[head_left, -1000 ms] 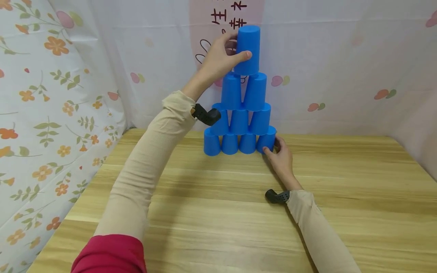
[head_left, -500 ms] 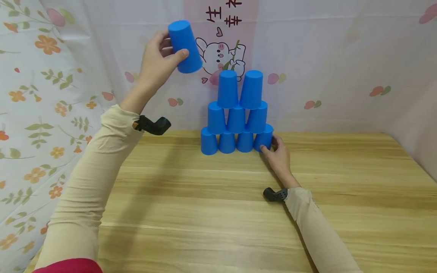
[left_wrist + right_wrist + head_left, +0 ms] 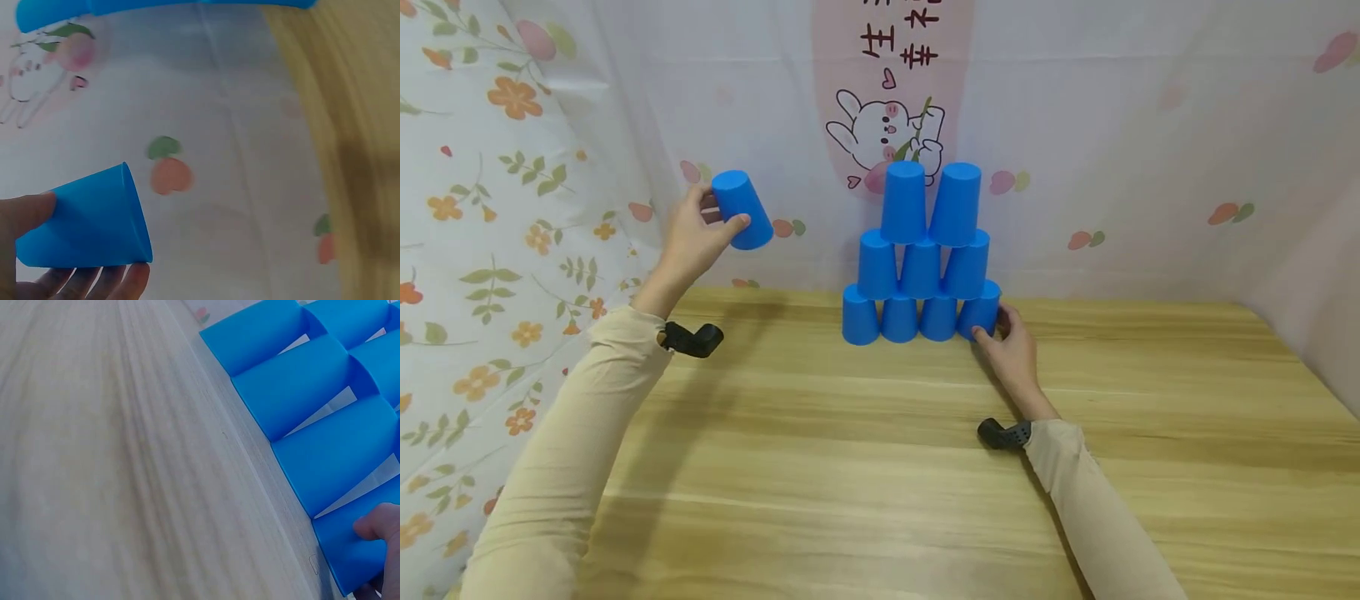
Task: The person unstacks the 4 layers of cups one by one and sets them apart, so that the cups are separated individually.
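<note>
My left hand (image 3: 694, 235) grips a blue plastic cup (image 3: 743, 212) upside down and slightly tilted, raised in the air at the left. The left wrist view shows the thumb on one side of this cup (image 3: 90, 219) and the fingers along the other. Toward the back of the table, upside-down blue cups stand stacked in three tiers, with two cups (image 3: 904, 204) on top. My right hand (image 3: 1013, 354) holds the rightmost bottom cup (image 3: 979, 310) between thumb and fingers. In the right wrist view the thumb lies on that cup (image 3: 350, 544); its other fingers are mostly hidden.
The wooden table (image 3: 850, 467) runs up to a pale printed cloth (image 3: 1105, 150) right behind the stack. A flowered curtain (image 3: 512, 250) hangs along the left side. Each wrist carries a black camera mount (image 3: 692, 340).
My left hand has taken the top cup off the stack, carried it left, then lowered it. The right hand stays at the bottom right cup.
</note>
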A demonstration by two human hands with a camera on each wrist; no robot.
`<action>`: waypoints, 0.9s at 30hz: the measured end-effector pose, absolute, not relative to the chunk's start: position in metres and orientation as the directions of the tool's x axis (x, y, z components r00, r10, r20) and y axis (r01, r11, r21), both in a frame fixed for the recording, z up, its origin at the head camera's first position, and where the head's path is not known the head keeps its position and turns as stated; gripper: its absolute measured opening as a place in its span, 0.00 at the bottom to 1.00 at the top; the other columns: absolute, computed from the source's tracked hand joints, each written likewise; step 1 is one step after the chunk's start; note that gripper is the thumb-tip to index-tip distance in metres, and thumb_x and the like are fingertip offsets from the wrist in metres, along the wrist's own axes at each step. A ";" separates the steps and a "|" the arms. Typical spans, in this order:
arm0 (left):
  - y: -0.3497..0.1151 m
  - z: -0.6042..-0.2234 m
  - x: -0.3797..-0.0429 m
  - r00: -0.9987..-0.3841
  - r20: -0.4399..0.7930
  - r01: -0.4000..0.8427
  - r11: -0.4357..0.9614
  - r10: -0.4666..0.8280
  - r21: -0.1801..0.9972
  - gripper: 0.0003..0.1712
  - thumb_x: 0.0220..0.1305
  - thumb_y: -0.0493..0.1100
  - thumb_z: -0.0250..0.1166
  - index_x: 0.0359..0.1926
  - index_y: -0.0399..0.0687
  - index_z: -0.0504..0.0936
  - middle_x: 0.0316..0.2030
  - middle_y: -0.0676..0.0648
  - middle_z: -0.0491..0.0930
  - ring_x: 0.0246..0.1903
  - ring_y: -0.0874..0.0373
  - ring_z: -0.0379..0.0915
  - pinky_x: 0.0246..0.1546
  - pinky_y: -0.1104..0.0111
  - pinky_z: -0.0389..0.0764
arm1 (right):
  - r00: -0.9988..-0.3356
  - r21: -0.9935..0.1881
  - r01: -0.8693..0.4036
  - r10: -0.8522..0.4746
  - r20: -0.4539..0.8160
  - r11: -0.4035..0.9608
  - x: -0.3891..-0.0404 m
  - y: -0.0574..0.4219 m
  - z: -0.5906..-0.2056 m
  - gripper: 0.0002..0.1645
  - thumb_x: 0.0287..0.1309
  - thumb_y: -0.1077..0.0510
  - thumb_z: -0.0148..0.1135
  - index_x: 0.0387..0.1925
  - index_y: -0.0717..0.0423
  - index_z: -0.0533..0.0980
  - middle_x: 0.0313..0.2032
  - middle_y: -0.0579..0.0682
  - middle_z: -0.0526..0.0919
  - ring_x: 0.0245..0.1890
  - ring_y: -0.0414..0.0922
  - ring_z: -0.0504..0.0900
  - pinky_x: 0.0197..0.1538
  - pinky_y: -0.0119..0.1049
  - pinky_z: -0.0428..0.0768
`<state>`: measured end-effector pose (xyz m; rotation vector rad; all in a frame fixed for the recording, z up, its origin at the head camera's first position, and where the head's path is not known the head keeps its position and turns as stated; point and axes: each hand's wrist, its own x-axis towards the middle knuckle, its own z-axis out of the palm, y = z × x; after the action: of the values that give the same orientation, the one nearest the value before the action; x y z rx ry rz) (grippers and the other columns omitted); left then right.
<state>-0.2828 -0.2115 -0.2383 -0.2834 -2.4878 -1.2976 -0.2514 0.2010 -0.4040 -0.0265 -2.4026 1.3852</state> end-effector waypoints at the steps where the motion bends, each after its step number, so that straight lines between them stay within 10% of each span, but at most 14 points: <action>1: -0.214 -0.244 -0.283 -0.936 0.351 0.302 0.574 0.027 0.762 0.39 0.64 0.48 0.59 0.67 0.33 0.53 0.62 0.30 0.61 0.60 0.36 0.61 0.56 0.45 0.64 | -0.932 -0.840 -0.166 0.195 0.304 0.516 -0.252 0.201 -0.404 0.36 0.56 0.58 0.62 0.63 0.66 0.61 0.57 0.65 0.71 0.55 0.58 0.71 0.58 0.51 0.68; 27: -0.238 -0.337 -0.297 -0.990 0.135 0.131 0.632 0.042 0.764 0.37 0.64 0.40 0.59 0.62 0.23 0.49 0.58 0.23 0.58 0.58 0.28 0.57 0.56 0.45 0.64 | -0.946 -0.816 -0.140 0.168 0.277 0.561 -0.252 0.201 -0.403 0.37 0.57 0.57 0.62 0.64 0.67 0.59 0.59 0.66 0.68 0.58 0.59 0.69 0.60 0.51 0.66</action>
<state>-0.2969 -0.2384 -0.3375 -0.1460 -2.7427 -1.2971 -0.2521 0.2005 -0.4033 -0.0228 -2.4746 1.3359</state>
